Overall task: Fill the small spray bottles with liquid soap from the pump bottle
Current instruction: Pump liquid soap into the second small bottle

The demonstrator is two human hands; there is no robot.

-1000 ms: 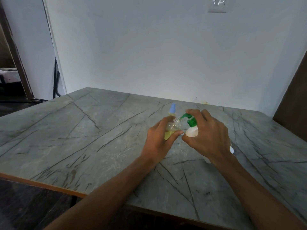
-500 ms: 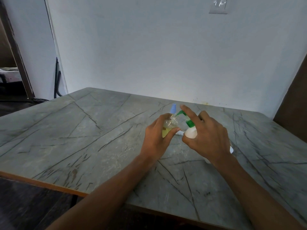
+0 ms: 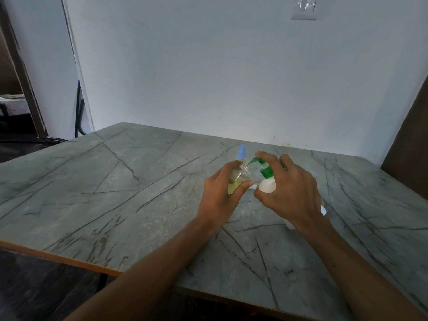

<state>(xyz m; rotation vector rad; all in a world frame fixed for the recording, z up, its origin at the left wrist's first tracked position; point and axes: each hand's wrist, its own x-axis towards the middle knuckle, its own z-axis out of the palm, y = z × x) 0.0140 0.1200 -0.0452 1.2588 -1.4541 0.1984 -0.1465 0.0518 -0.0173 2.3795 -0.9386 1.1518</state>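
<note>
Soap pump (image 3: 266,179) — your right hand (image 3: 291,193) wraps it, finger on top; left hand (image 3: 220,195) clasps bottle (image 3: 238,179) tilted so spout meets neck.

Grey veined table (image 3: 120,186); blue-capped spray bottle (image 3: 241,156) standing.

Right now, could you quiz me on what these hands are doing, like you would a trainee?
1. True or false: the small clear bottle in the left hand already holds some yellow liquid.
2. Which hand presses the green pump? A) left B) right
3. Fill in: the pump's nozzle points at the clear bottle's open ____.

Key: 1 true; 2 B, the right hand; 3 neck.
</note>
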